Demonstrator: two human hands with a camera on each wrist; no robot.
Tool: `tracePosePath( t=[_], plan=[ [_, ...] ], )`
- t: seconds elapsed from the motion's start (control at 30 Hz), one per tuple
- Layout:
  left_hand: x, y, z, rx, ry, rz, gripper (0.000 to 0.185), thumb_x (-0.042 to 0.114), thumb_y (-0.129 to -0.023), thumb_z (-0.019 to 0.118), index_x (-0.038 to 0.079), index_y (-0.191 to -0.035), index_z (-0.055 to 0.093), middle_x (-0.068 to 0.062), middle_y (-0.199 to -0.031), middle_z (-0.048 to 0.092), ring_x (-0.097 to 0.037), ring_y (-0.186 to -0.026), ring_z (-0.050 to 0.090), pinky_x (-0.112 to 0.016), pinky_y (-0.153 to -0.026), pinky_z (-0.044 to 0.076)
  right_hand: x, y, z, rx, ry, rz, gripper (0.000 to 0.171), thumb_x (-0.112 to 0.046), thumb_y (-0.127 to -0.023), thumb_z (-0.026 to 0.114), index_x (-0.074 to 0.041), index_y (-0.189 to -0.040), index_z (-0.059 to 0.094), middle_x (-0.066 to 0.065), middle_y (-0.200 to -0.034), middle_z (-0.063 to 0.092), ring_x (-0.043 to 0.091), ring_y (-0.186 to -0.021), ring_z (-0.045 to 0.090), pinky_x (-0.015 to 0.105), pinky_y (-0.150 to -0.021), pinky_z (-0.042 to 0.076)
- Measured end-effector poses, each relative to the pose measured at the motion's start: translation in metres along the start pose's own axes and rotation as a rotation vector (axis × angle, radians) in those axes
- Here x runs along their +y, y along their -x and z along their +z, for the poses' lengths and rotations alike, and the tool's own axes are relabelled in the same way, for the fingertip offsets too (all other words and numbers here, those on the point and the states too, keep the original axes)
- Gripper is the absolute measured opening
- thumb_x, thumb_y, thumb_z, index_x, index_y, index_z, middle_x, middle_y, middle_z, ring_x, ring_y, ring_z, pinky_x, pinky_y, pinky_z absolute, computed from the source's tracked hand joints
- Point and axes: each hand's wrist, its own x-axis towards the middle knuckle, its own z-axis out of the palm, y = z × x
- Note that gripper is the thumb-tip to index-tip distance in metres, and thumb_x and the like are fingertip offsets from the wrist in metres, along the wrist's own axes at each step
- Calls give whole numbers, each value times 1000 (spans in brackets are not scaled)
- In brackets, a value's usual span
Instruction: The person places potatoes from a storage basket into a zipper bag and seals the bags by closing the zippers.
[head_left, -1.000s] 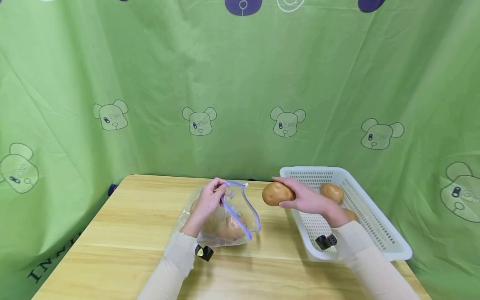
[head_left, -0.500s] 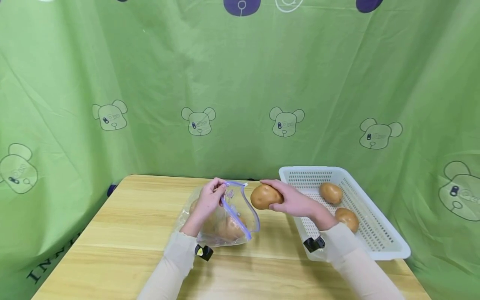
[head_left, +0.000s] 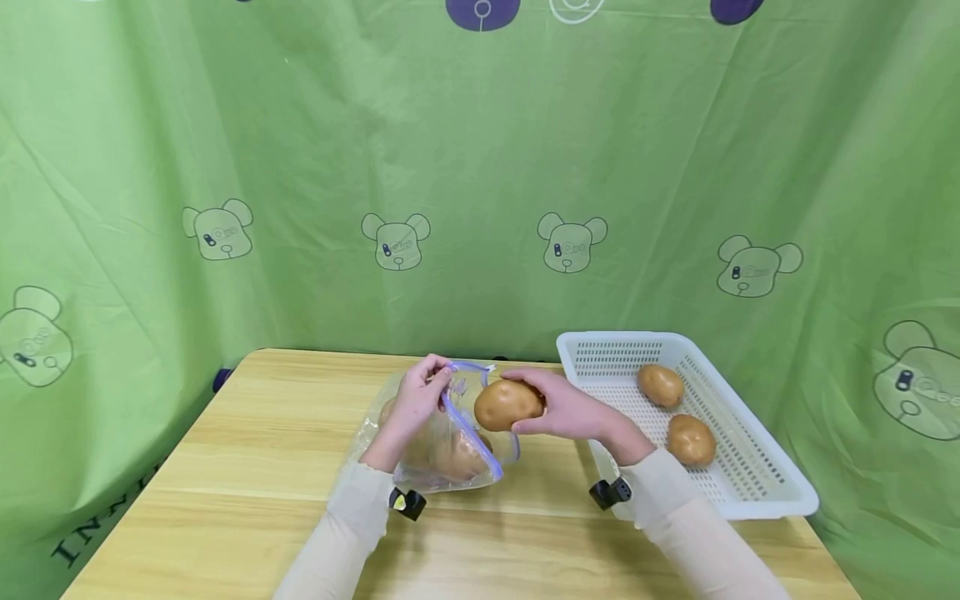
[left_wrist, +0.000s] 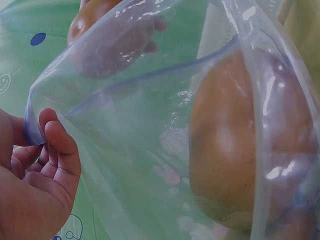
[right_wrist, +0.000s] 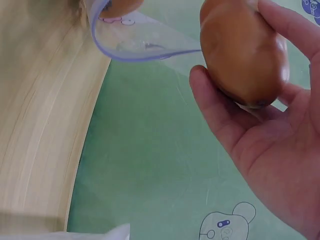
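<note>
My left hand (head_left: 414, 402) pinches the rim of a clear zip bag (left_wrist: 135, 145) between thumb and fingers, and the bag's purple-edged mouth gapes to the right. Several potatoes lie inside the bag; one big potato (left_wrist: 222, 150) shows through the plastic in the left wrist view. With thumb and fingers spread round its end, my right hand (head_left: 566, 406) holds another brown potato (head_left: 510, 405). This potato is right at the bag's mouth and overlaps the rim in the head view. In the right wrist view the purple zip edge (right_wrist: 135, 59) runs up to its side.
On the right of the wooden table (head_left: 247, 467) stands a white perforated basket (head_left: 750, 433). Two potatoes rest in it, one toward the back (head_left: 661, 386) and one nearer (head_left: 691, 441). A green curtain (head_left: 480, 292) with bear heads hangs behind the table.
My right hand has carried its potato leftward from beside the basket to the bag's mouth. The left hand keeps its pinch on the rim and stays in place.
</note>
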Motion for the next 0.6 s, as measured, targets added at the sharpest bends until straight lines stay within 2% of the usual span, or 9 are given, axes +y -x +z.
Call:
tracePosePath(
  t=[0.2, 0.33, 0.6],
  plan=[
    [-24, -11, -1, 4, 25, -4, 17, -1, -96, 47, -15, -104, 53, -3, -71, 49, -13, -53, 44, -21, -46, 42, -4, -4, 6, -10, 2, -88, 72, -23, -75, 81, -4, -136, 47, 10, -131, 53, 24, -114, 52, 44, -95, 43],
    [-29, -12, 0, 20, 21, 8, 17, 1, -96, 48, -12, -104, 54, -4, -71, 49, -11, -53, 44, -20, -45, 42, -5, -6, 12, -19, 29, -91, 73, -22, -74, 81, -6, -137, 47, 10, -132, 52, 25, -116, 51, 44, -95, 44],
    [-33, -9, 0, 4, 39, 120, 16, 7, -96, 50, -8, -99, 56, -3, -70, 49, -8, -52, 45, -20, -44, 43, -8, -8, 19, -28, 50, -82, 71, -27, -76, 80, -7, -137, 48, 10, -132, 52, 27, -120, 48, 46, -96, 42]
  ],
)
